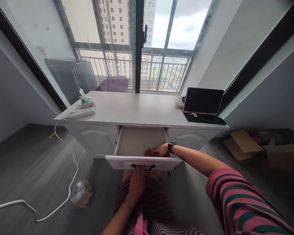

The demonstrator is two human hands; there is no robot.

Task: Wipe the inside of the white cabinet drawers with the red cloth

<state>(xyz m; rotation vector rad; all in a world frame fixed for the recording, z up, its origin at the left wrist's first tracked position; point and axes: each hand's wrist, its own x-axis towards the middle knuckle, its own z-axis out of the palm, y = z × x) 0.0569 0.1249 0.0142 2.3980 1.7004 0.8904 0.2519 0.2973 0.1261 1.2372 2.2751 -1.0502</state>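
Note:
A white drawer [129, 141] is pulled out from under the middle of the desk. My left hand [137, 178] is closed on the dark drawer handle [150, 167] at its front. Inside the drawer, at the front right, my right hand [159, 150] presses a red cloth [148, 152] against the drawer bottom. Part of the cloth and the fingertips are hidden behind the drawer front [122, 163].
On the white desk [132, 107], a tablet [204, 100] stands on a black mat at right. A power strip [82, 113] and a tissue pack [88, 101] lie at left. A white cable [74, 173] crosses the floor near a plastic bag [82, 194]. Cardboard boxes [246, 141] stand right.

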